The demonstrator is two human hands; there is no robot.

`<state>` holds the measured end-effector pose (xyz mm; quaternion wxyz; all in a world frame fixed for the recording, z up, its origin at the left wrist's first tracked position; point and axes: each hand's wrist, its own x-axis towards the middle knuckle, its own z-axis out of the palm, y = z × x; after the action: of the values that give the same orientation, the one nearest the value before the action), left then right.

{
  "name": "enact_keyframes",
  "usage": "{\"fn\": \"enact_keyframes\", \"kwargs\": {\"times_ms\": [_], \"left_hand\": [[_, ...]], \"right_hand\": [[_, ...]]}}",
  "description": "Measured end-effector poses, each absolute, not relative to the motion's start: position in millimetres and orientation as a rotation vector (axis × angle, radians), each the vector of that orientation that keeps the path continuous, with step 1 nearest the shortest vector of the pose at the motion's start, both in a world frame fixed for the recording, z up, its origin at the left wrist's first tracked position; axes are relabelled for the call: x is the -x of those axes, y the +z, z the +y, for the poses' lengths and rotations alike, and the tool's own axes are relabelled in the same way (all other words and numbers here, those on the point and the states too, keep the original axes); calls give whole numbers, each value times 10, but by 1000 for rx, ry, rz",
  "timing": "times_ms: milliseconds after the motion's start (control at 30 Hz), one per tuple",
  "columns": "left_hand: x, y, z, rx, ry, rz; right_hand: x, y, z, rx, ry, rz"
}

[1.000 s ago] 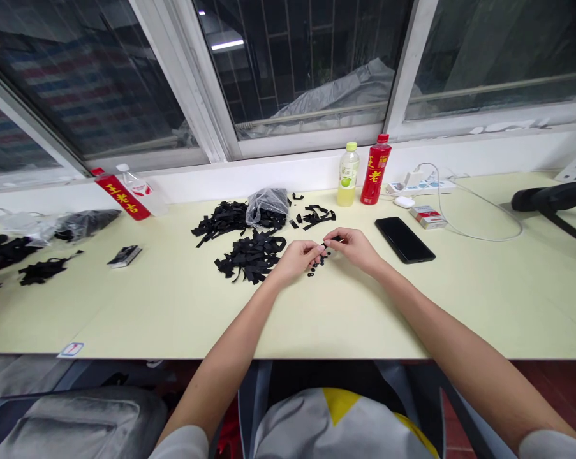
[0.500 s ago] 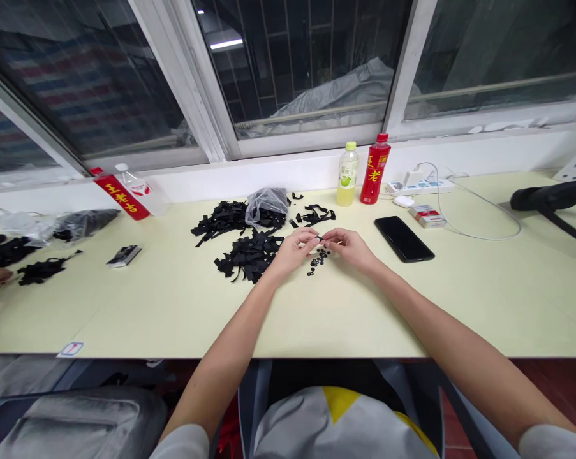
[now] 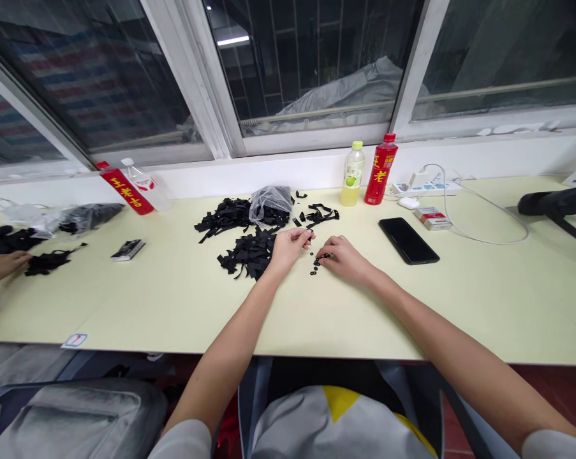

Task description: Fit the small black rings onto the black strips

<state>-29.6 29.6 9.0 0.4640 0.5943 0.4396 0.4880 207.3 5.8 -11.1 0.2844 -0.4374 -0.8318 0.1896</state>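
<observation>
Nearest, a long pale yellow table [image 3: 316, 325] under two bare arms. Left hand [image 3: 290, 250] up high, its fingertips [image 3: 308, 235] pinched narrow, maybe around a tiny black bit, too small to tell. Right hand [image 3: 344, 259] low, with curled fingers [image 3: 326, 256] down at the little round black rings [image 3: 314, 268], holding or not, no way to tell. Those rings in a short slanted line, from near-left to far-right, just left of the right fingers and nearer the right hand than the left. Around ten, too tiny for an exact count. Just left, one heap of ragged black strips [image 3: 247, 254]. Farther back, a second black heap [image 3: 225, 213] and one see-through plastic bag [image 3: 270, 201]. Off to the right, one flat black phone [image 3: 407, 241]. Far back, one green-capped bottle [image 3: 353, 173] and one red bottle [image 3: 381, 169] — two in all there. Far left, another person's hand [image 3: 3, 264].
</observation>
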Motion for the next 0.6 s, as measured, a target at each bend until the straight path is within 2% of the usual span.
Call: {"fn": "enact_keyframes", "kwargs": {"times_ms": [367, 600], "left_hand": [[282, 6, 333, -1534, 1131, 1186], [268, 12, 308, -1558, 1084, 1179]], "right_hand": [[-2072, -134, 39, 1164, 439, -2253], [-2021, -147, 46, 1210, 512, -2252]]}}
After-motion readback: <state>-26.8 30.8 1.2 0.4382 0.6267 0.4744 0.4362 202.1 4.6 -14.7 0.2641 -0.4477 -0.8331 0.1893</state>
